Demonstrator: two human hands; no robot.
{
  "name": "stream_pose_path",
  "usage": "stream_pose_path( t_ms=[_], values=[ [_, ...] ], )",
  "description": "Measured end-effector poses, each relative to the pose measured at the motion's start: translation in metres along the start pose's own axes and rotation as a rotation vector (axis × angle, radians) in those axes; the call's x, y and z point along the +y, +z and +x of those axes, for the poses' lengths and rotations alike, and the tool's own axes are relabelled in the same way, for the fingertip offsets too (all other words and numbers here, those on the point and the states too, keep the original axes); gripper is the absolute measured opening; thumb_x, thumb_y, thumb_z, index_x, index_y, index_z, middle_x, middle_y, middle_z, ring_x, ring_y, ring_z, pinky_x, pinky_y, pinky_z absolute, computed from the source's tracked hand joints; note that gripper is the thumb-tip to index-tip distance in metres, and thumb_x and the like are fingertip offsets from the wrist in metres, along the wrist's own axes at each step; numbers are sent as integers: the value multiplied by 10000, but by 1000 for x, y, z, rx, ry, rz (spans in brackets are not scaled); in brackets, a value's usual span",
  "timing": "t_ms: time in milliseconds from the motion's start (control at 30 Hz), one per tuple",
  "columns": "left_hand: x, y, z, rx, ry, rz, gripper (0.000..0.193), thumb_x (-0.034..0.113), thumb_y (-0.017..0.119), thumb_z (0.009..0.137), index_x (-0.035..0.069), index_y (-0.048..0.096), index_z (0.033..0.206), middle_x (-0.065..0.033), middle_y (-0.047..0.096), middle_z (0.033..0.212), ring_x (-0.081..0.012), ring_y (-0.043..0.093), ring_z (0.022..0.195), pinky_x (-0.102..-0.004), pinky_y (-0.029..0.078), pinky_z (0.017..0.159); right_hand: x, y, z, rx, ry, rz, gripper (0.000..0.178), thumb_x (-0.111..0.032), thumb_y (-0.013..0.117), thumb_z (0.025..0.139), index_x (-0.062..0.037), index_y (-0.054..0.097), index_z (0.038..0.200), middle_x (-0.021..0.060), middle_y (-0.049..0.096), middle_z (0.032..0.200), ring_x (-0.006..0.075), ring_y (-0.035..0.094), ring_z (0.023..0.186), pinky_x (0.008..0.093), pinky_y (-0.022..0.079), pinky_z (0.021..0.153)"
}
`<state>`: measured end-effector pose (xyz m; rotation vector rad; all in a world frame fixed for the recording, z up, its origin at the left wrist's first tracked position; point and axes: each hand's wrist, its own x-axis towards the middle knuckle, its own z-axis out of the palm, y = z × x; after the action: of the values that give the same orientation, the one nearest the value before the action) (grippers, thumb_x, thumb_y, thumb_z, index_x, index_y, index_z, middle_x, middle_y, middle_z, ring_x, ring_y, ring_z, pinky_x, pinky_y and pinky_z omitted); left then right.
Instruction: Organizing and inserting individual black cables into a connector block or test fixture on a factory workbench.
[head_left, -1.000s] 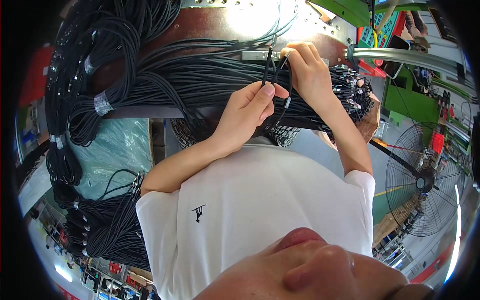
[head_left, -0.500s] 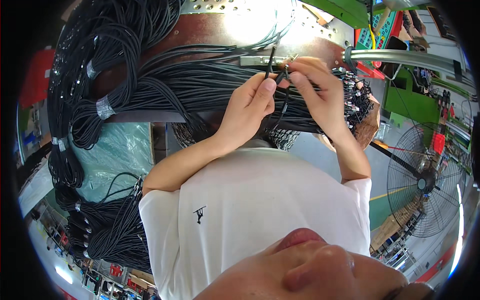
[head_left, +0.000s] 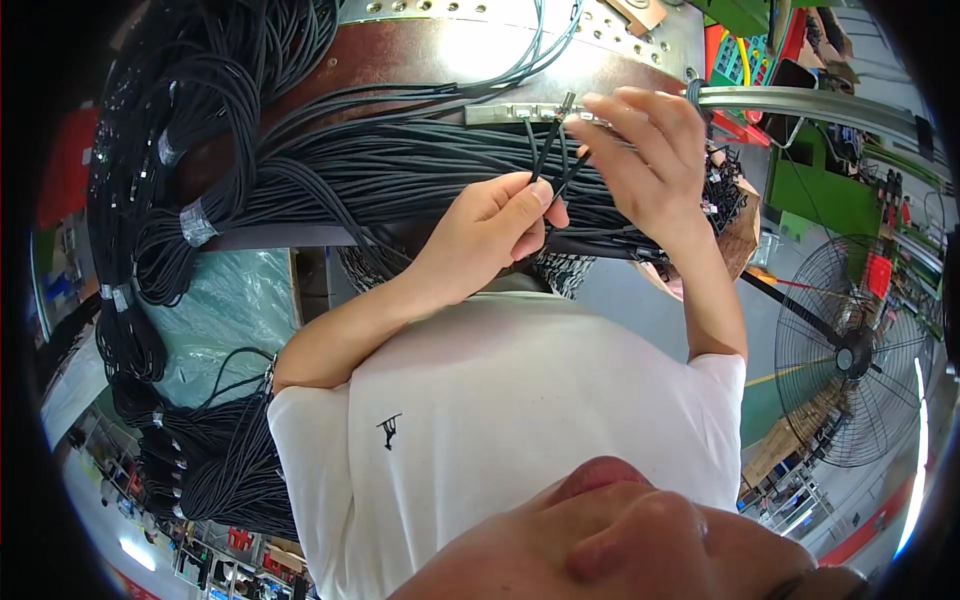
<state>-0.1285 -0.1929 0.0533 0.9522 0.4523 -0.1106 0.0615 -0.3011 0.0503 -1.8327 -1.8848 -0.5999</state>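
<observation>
My left hand (head_left: 495, 225) is closed in a pinch around thin black cables (head_left: 545, 155). Their ends stick up past the fingertips, and one carries a small metal connector (head_left: 567, 103). Just right of that connector, my right hand (head_left: 650, 150) has its fingers stretched and apart, slightly blurred, with nothing visible in them. Behind the held ends lies a narrow metal strip with small slots (head_left: 490, 115). A thick bundle of black cables (head_left: 390, 175) runs across the bench beneath both hands.
Tape-bound cable coils (head_left: 198, 222) hang at the left edge of the brown bench (head_left: 390, 55). A perforated metal plate (head_left: 640, 45) lies at the back. Cable ends with connectors gather by a cardboard piece (head_left: 737, 235) at right. Beyond stands a black fan (head_left: 850, 350).
My right hand has drawn back from the held cables and its fingers have spread. My left hand has dropped slightly toward me, still pinching the cables. The connector end now shows plainly.
</observation>
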Motion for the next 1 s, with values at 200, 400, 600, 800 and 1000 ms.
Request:
stream_pose_path(
  t_ms=[200, 400, 600, 800, 1000],
  values=[
    [-7, -13, -8, 57, -22, -80, 282, 230, 478, 1001, 31, 563, 821, 63, 392, 594, -16, 266, 479, -198, 195, 425, 14, -4, -15, -136, 4, 198, 160, -219, 724, 755, -164, 681, 899, -48, 682, 941, 146, 621, 1010, 404, 383, 956],
    [-9, -21, -11, 46, -41, -199, 263, 227, 475, 1000, 36, 545, 833, 56, 402, 603, -15, 268, 489, -196, 212, 426, 12, -4, -9, -154, 48, 301, 184, -184, 728, 780, -149, 687, 957, -22, 677, 958, 180, 635, 926, 404, 432, 911],
    [-12, -19, -10, 51, -63, -262, 280, 228, 471, 1003, 38, 569, 821, 60, 391, 570, -15, 284, 483, -197, 204, 428, 11, -5, -10, -60, 106, 289, 258, -193, 751, 747, -144, 689, 993, -12, 661, 969, 195, 614, 909, 390, 450, 874],
    [-12, -18, -8, 19, -75, -268, 250, 225, 464, 1002, 31, 544, 866, 55, 394, 588, -15, 269, 482, -191, 221, 431, 4, 1, -8, -15, -34, 126, 213, -222, 733, 713, -190, 694, 921, -44, 623, 967, 166, 588, 929, 360, 450, 835],
    [-3, -11, -6, -8, -76, -128, 287, 233, 456, 1007, 22, 569, 849, 49, 414, 568, -22, 282, 467, -203, 219, 425, 19, 6, -21, -85, -134, 16, 231, -157, 635, 747, -83, 671, 963, 17, 628, 942, 172, 607, 849, 348, 481, 812]
  ],
)
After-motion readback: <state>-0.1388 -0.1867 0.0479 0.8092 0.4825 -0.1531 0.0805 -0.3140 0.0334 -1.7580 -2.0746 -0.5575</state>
